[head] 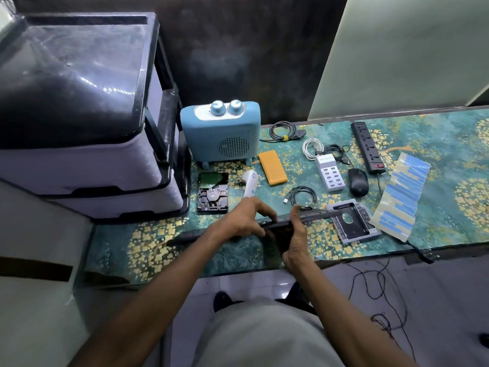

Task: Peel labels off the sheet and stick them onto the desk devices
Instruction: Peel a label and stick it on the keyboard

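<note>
A long black flat device (185, 235), seen edge-on, is tilted up off the desk near its front edge. My left hand (242, 221) grips its upper edge, fingers curled over it. My right hand (296, 235) holds it from the underside beside the left hand, with the thumb on the top edge. The label sheet (402, 197), clear backing with several blue labels, lies curled at the right of the desk, away from both hands. I cannot tell whether a label is on the black device.
On the patterned desk (449, 160) stand a blue heater-like box (222, 136), a bare hard drive (213, 193), a white scanner (250, 184), an orange pack (272, 168), a white USB hub (329, 173), a mouse (358, 181), a power strip (367, 147), a drive caddy (354, 221) and coiled cables. Plastic drawers (87, 160) stand at the left.
</note>
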`<state>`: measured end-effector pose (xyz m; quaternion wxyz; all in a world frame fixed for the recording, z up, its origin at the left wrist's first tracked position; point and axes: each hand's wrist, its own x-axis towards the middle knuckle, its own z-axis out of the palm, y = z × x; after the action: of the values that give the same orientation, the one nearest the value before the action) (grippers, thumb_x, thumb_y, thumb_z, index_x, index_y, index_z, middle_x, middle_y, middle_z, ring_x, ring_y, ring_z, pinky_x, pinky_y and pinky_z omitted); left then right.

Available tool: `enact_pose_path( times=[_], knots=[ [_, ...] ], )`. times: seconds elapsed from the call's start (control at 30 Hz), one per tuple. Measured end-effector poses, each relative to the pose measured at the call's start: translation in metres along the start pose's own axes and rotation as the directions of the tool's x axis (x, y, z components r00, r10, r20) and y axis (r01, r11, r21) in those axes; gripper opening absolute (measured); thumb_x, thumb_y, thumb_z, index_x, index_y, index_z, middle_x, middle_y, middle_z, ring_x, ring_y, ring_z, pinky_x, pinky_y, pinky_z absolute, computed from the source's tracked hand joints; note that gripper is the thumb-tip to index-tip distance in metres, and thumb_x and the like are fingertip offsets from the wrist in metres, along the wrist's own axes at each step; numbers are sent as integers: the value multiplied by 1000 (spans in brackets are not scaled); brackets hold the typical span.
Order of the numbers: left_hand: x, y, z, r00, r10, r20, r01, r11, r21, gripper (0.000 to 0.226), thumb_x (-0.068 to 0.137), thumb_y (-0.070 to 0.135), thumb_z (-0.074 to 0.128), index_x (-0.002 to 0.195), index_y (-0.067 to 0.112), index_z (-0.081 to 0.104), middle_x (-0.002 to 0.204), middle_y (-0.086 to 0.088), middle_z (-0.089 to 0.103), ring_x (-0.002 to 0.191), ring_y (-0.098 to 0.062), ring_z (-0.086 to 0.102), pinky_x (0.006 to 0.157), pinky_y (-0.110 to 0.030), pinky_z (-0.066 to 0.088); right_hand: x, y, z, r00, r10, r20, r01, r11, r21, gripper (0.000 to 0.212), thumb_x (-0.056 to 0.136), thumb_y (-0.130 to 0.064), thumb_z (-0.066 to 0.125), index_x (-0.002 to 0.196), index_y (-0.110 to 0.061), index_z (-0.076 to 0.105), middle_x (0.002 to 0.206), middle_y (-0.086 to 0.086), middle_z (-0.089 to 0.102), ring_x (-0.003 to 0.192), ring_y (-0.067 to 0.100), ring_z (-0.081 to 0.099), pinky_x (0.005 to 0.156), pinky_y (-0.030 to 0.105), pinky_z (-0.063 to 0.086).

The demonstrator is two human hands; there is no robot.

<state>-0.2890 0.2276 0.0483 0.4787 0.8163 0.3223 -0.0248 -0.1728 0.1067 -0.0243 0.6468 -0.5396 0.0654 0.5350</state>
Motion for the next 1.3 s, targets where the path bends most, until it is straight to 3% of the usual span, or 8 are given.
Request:
enact_pose_path(
  times=[0.07,0.17,0.3,0.37,0.5,0.77,1.07,1.3],
  knots=[
    [-4,-4,19,999,6,50,-6,1000,-12,49,55,-2,81,99,20,78,103,6,74,98,-11,69,85,-23,55,-3,6,-5,995,58,-77,-60,998,-18,60,72,-48,86,102,3,76,105,25,76,81,35,73,75,48,63],
    [-10,-15,46,994,100,55,-109,971,212,44,53,10,79,93,24,67,101,4,62,92,-18,58,78,-38,54,-9,18,-17,951,56,-304,-91,990,-103,56,61,-30,93,100,5,74,110,26,74,79,32,74,70,46,63],
    [-19,-31,69,982,190,-15,-166,893,418,33,63,20,76,92,24,60,103,4,49,94,-17,45,73,-32,33,-26,27,-26,941,165,-296,-229,954,-196,55,74,-49,88,92,0,69,75,14,76,59,22,72,47,28,57],
    [-22,-38,76,979,203,-19,-169,859,484,29,67,20,75,91,23,59,102,4,48,96,-18,44,75,-31,28,-30,31,-36,936,195,-293,-271,931,-244,53,79,-50,83,73,-4,57,49,7,58,38,15,53,36,21,41],
    [-22,-47,88,983,183,-35,-133,822,553,35,67,7,71,96,23,58,104,4,49,102,-19,47,78,-30,25,-38,31,-46,917,79,-392,-218,921,-324,49,82,-43,84,64,-5,60,48,6,54,37,15,44,42,24,32],
    [-3,-28,97,974,113,-199,-27,919,393,24,72,28,66,95,20,63,90,1,56,89,-20,53,81,-39,46,-37,15,-51,908,-106,-404,-62,923,-381,37,92,-33,74,66,-6,70,55,6,64,38,12,51,36,19,35],
    [51,7,119,947,-14,-321,64,987,146,18,74,17,65,91,16,69,88,-1,67,81,-18,63,75,-37,57,-5,-47,-79,906,-199,-373,26,906,-422,32,92,-30,73,73,-5,72,61,7,69,44,14,56,41,23,44],
    [138,90,156,967,-9,-254,17,999,28,17,81,10,64,97,9,69,90,-5,69,77,-19,63,70,-33,54,31,-127,-151,694,-390,-605,31,856,-517,24,83,-44,74,84,-22,64,81,1,73,78,30,71,73,42,59]
  ],
)
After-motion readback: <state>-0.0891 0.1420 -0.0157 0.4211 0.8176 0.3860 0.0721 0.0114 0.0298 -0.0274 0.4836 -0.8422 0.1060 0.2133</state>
